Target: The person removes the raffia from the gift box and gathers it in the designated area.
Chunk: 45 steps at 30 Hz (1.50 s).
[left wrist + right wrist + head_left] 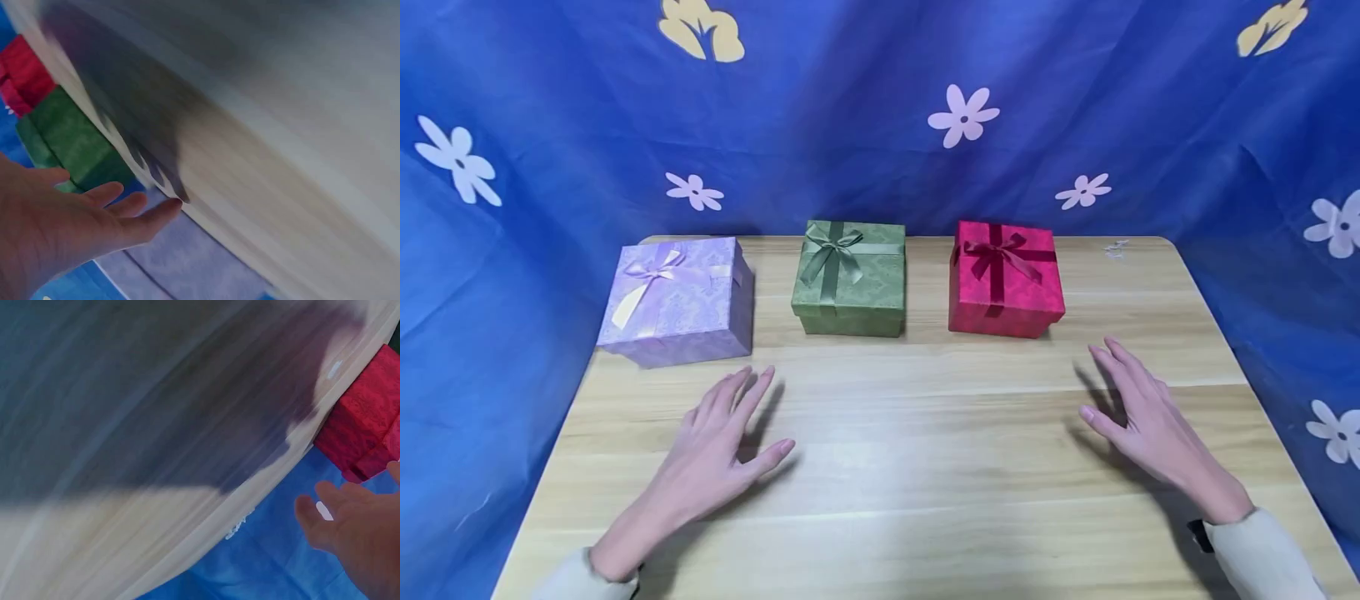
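Note:
Three lidded gift boxes with ribbon bows stand along the back of the table: a lilac box (pixel 700 308) at left, a green box (pixel 872 287) in the middle and a red box (pixel 1030 287) to its right. My left hand (pixel 715 454) hovers over the wood in front of the lilac box, fingers extended and thumb spread, holding nothing. To the right, my right hand (pixel 1150 425) is held in front of and beside the red box, its fingers also extended, touching no box. Both hands cast shadows on the tabletop.
The pale wooden table (pixel 910 467) has rounded back corners. Blue cloth (pixel 865 108) with flower prints hangs behind it and at both sides. A small whitish mark or scrap (pixel 1116 249) lies near the back right corner.

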Each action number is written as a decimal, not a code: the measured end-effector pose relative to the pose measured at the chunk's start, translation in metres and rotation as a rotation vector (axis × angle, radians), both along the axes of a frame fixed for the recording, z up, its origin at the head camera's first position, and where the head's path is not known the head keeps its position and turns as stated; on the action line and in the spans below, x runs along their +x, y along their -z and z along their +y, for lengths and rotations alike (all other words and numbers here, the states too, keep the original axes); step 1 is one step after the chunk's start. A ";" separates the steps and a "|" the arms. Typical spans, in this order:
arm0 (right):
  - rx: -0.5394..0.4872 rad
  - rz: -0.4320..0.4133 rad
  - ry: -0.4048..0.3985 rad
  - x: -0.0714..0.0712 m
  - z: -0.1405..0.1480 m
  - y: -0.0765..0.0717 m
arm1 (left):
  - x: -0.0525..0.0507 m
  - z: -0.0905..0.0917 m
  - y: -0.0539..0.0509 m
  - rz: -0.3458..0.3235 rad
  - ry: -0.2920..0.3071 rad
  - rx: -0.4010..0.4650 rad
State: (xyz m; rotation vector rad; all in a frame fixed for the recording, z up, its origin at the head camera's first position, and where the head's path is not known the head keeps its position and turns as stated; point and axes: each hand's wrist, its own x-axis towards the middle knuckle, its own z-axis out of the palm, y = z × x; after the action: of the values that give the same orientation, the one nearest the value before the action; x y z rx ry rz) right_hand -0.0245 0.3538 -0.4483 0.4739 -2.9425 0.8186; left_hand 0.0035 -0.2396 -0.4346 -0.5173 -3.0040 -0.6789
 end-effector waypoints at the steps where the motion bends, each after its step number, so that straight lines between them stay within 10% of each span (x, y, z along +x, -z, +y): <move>1: -0.019 -0.012 0.002 0.000 0.000 0.000 | 0.000 0.004 -0.001 -0.013 0.001 0.038; 16: -0.340 -0.081 -0.016 -0.006 -0.007 -0.003 | -0.020 0.060 -0.008 0.038 0.085 0.203; 30: -0.672 -0.159 -0.043 -0.026 -0.016 -0.003 | -0.044 0.126 -0.021 -0.145 0.115 0.543; 45: -0.745 -0.134 -0.002 -0.062 -0.028 -0.017 | -0.090 0.199 -0.026 -0.323 0.121 0.785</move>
State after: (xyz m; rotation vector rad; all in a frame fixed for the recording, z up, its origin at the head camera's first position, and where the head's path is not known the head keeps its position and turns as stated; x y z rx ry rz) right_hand -0.0862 0.3258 -0.4309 0.3628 -2.4543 1.8711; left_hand -0.0868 -0.0405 -0.4089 -0.5659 -2.6175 -1.9716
